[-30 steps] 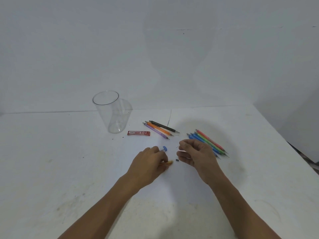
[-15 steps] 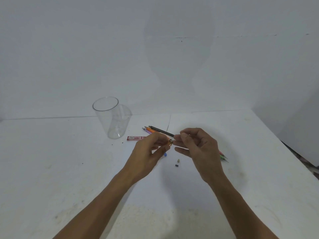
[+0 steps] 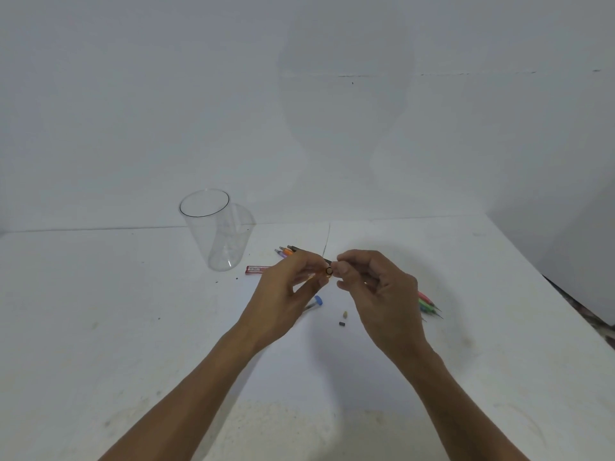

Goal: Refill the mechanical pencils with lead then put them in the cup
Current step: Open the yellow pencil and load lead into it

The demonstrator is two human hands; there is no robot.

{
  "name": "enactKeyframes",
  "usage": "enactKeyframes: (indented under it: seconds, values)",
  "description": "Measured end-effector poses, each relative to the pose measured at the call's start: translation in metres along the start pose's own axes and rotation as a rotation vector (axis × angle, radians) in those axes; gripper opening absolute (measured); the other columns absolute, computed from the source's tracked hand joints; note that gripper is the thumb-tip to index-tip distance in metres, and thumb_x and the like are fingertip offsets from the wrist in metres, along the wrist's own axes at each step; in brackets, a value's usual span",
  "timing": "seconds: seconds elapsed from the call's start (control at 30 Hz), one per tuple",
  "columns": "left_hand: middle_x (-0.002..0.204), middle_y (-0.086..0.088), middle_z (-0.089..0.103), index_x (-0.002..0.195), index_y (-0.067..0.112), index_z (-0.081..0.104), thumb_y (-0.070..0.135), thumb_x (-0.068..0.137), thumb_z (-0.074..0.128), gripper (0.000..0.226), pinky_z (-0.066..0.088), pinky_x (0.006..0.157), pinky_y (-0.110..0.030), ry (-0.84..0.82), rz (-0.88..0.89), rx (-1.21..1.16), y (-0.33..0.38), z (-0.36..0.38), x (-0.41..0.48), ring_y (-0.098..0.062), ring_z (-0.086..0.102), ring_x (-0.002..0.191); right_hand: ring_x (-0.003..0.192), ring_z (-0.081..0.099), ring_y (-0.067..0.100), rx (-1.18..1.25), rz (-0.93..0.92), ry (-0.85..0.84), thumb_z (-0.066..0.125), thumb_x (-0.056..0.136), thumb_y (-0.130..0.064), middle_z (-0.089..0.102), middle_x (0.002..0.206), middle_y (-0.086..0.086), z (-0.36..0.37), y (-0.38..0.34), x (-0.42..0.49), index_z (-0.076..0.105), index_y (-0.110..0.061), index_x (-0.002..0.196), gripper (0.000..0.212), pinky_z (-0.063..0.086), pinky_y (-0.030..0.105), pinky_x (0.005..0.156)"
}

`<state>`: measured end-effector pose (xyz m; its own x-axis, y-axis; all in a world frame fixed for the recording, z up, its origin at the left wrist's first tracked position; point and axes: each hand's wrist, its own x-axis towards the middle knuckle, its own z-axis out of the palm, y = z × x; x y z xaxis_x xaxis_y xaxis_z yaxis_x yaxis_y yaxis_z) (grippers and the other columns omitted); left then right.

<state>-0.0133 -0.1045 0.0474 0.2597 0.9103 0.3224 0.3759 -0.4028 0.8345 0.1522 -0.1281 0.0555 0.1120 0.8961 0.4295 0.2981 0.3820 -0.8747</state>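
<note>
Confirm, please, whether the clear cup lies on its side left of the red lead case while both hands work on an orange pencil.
Not quite: the head view shows the clear cup standing upright, left of the red lead case, while the left hand and right hand work on the orange pencil.

1 cup [image 3: 213, 234], 1 lead case [image 3: 256, 269], 1 tube [image 3: 314, 302], 2 caps [image 3: 345, 315], maybe 7 pencils [image 3: 285, 251].

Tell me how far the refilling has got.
Done: nothing, the cup holds no pencils. In hand: the left hand grips an orange pencil, the right hand pinching at its open end; lead too thin to see. Left: the far pencils and right pencils on the table.
</note>
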Motion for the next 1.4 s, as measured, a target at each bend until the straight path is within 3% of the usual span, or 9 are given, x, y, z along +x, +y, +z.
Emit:
enactKeyframes:
  seconds: [0.13,0.3,0.43,0.67,0.9,1.07,1.3,1.4]
  values:
    - [0.105,0.005,0.069,0.108,0.013,0.064,0.015,0.095,0.06,0.015,0.052,0.097,-0.039,-0.003,-0.011,0.01,0.0,0.001,0.001,-0.017,0.067,0.103,0.079,0.071,0.011,-0.093,-0.027,-0.002,0.06,0.089,-0.034,0.074,0.088,-0.006,0.001,0.002,0.0,0.071,-0.014,0.102,0.026,0.061,0.035,0.074]
    - [0.105,0.007,0.069,0.107,0.014,0.066,0.016,0.094,0.061,0.014,0.052,0.097,-0.034,-0.002,-0.005,0.058,0.001,0.003,0.001,-0.01,0.066,0.102,0.077,0.069,0.007,-0.222,-0.1,-0.012,0.059,0.086,-0.035,0.071,0.089,-0.012,0.002,0.007,0.001,0.072,-0.014,0.1,0.028,0.054,0.01,0.076]
    - [0.104,0.008,0.069,0.106,0.015,0.066,0.015,0.094,0.061,0.013,0.052,0.096,-0.032,-0.001,0.014,0.077,0.001,0.003,0.002,-0.011,0.066,0.101,0.079,0.069,0.009,-0.262,-0.149,-0.017,0.059,0.087,-0.034,0.075,0.091,-0.002,0.002,0.009,0.002,0.073,-0.011,0.1,0.03,0.056,0.016,0.076]
    - [0.103,0.009,0.069,0.105,0.017,0.067,0.016,0.094,0.06,0.012,0.052,0.097,-0.033,-0.007,-0.005,0.075,0.0,0.004,0.003,-0.009,0.065,0.101,0.076,0.065,0.005,-0.267,-0.171,-0.031,0.06,0.087,-0.032,0.074,0.089,-0.001,0.002,0.01,0.004,0.073,-0.011,0.099,0.028,0.046,-0.001,0.075]
    - [0.102,0.008,0.07,0.104,0.016,0.067,0.019,0.093,0.062,0.012,0.052,0.095,-0.036,0.006,-0.014,0.091,0.0,0.004,0.004,-0.011,0.066,0.1,0.075,0.066,0.008,-0.286,-0.138,-0.045,0.06,0.087,-0.033,0.074,0.088,-0.003,0.002,0.015,0.007,0.073,-0.013,0.1,0.027,0.047,0.002,0.076]
    - [0.103,0.008,0.07,0.105,0.017,0.067,0.021,0.094,0.062,0.013,0.052,0.095,-0.038,0.001,-0.026,0.097,-0.002,0.004,0.004,-0.011,0.066,0.101,0.077,0.068,0.012,-0.253,-0.118,-0.027,0.059,0.087,-0.034,0.074,0.087,-0.001,0.001,0.015,0.007,0.072,-0.011,0.1,0.03,0.056,0.017,0.076]
    - [0.102,0.01,0.069,0.104,0.018,0.067,0.021,0.094,0.062,0.012,0.051,0.094,-0.029,0.002,0.001,0.13,-0.003,0.003,0.005,-0.006,0.065,0.1,0.077,0.068,0.009,-0.248,-0.139,-0.036,0.062,0.087,-0.031,0.074,0.088,-0.001,0.001,0.015,0.007,0.073,-0.012,0.1,0.025,0.053,0.011,0.079]
    - [0.102,0.01,0.069,0.104,0.018,0.067,0.021,0.094,0.062,0.012,0.051,0.094,-0.028,0.006,0.005,0.136,-0.004,0.003,0.006,-0.007,0.065,0.099,0.078,0.068,0.011,-0.242,-0.132,-0.036,0.062,0.088,-0.03,0.074,0.088,-0.001,0.001,0.016,0.008,0.073,-0.012,0.1,0.025,0.055,0.016,0.079]
